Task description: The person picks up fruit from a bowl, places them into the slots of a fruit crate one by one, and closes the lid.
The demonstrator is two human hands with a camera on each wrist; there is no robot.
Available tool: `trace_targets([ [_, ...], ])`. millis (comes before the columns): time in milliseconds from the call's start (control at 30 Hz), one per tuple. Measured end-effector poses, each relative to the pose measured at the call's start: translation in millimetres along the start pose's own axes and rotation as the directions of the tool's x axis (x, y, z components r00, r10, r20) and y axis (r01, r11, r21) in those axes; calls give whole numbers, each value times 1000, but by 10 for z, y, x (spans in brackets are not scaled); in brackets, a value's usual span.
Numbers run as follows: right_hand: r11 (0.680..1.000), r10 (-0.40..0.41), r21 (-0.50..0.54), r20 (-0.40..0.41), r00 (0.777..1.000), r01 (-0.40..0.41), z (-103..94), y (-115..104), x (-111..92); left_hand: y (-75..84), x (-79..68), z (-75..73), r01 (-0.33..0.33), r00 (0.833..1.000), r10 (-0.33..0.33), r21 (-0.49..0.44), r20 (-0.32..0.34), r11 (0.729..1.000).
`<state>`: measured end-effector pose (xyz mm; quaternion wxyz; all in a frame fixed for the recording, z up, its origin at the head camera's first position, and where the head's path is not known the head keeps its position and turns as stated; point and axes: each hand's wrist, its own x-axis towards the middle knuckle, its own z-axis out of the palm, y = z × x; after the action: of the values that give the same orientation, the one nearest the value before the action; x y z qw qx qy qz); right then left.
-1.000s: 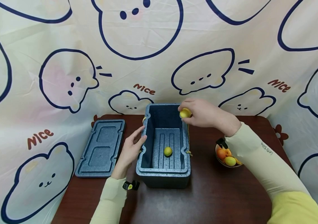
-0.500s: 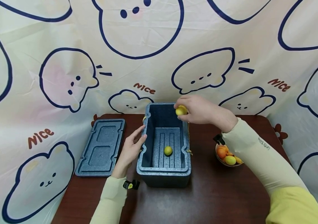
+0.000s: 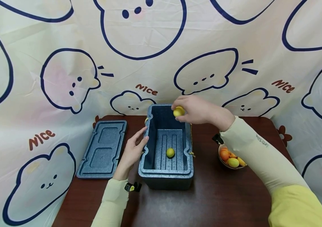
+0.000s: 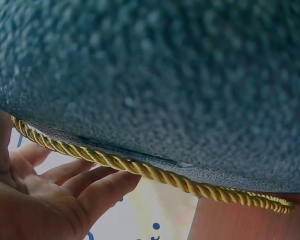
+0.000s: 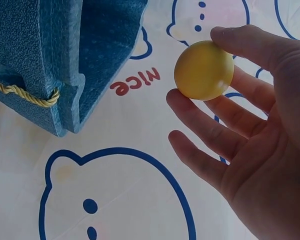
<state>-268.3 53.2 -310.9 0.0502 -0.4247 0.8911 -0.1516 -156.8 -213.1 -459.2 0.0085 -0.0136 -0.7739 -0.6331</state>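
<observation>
Yellow fruit [image 3: 179, 111] pinched in the right hand [image 3: 196, 108], near the blue box's [image 3: 166, 173] far end.
Such a smooth skin could slip from a fingertip pinch and roll into the second fruit [image 3: 170, 153] on the box floor; a knock might shift the box, the left hand [image 3: 132, 151] merely resting straight fingers against its side (no grip there). "Nice" repeats on the backdrop [image 3: 149, 72]; the sleeve [image 3: 251, 157] lettering seems too small to read.
</observation>
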Motion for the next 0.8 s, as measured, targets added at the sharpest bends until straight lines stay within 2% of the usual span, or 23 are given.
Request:
trace_targets([
  [533, 999, -41, -22, 58, 997, 43, 87, -95, 174, -3, 2, -14, 14, 1000, -14, 7, -4, 1000],
  [800, 999, -16, -30, 122, 992, 20, 190, -142, 248, -17, 9, -6, 12, 1000, -12, 21, -9, 1000],
])
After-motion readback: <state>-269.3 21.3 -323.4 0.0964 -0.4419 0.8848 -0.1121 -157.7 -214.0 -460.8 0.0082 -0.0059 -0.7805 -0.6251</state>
